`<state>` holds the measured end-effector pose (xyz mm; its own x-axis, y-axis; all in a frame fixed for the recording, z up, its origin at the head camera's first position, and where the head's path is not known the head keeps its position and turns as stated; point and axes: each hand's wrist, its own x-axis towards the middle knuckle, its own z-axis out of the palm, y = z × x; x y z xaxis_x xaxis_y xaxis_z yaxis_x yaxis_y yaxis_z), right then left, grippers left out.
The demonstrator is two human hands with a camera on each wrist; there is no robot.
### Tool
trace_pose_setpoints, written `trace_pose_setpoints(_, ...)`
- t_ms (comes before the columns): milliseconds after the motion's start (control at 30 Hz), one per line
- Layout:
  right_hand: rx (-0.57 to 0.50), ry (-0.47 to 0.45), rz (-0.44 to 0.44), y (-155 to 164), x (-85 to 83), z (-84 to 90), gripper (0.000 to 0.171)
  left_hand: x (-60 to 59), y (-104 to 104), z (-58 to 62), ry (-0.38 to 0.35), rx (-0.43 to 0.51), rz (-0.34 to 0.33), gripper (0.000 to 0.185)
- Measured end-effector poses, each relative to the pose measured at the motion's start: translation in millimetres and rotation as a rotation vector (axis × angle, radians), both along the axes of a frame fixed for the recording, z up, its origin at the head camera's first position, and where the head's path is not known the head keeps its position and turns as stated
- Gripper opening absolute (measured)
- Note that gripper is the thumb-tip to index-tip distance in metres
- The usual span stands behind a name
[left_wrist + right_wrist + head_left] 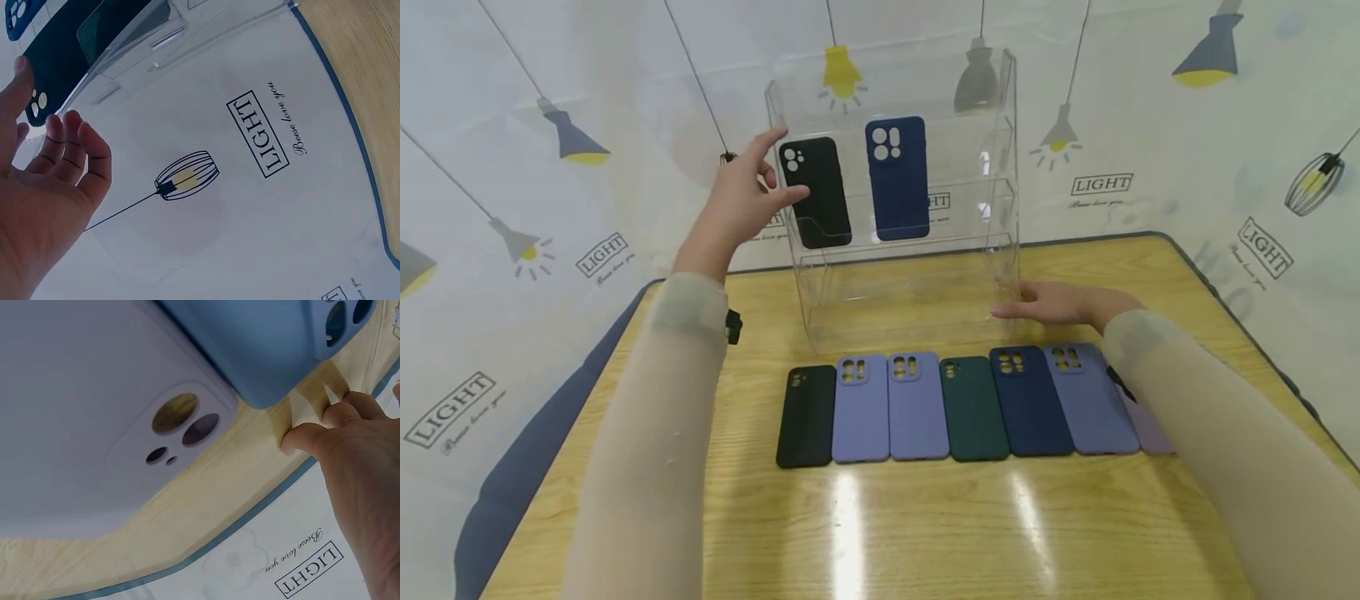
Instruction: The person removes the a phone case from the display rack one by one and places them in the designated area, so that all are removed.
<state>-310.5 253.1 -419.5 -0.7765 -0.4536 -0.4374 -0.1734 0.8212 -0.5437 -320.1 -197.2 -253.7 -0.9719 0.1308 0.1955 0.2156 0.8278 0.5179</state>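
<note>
A clear tiered display rack (pixel 895 292) stands upright at the back of the table. My left hand (pixel 741 196) is at its upper left, thumb over the front of a black phone case (pixel 822 200) and index finger stretched toward the case's top corner. In the left wrist view, the other fingers (pixel 94 156) bend loosely beside the rack's side. A navy phone case (pixel 901 187) leans in the same tier. My right hand (pixel 1060 302) holds the rack's lower right side, thumb pointing inward.
Several phone cases lie in a row before the rack: a black case (pixel 807 417), lavender ones such as this case (pixel 917 408), a green case (pixel 976 408), and a dark blue case (pixel 1033 408). A pale purple case (pixel 75 412) is partly under my right arm. Patterned cloth (pixel 1150 125) hangs behind.
</note>
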Motion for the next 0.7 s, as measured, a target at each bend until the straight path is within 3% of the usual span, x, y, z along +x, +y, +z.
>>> trace_pose_setpoints(233, 0.012, -0.010, -0.006, -0.1, 0.7, 0.8, 0.102, -5.2, -5.4, -16.6, 0.039, 0.034, 0.005, 0.080)
trace_pose_setpoints(533, 0.013, -0.017, -0.006, 0.6, 1.3, -0.2, 0.102, -1.7, -3.7, -33.7, 0.351, 0.034, -0.039, 0.060)
trace_pose_setpoints(700, 0.011, -0.016, -0.005, 1.5, 1.4, -1.2, 0.105, 0.0, -1.4, -34.9, 0.373, 0.032, -0.069, 0.061)
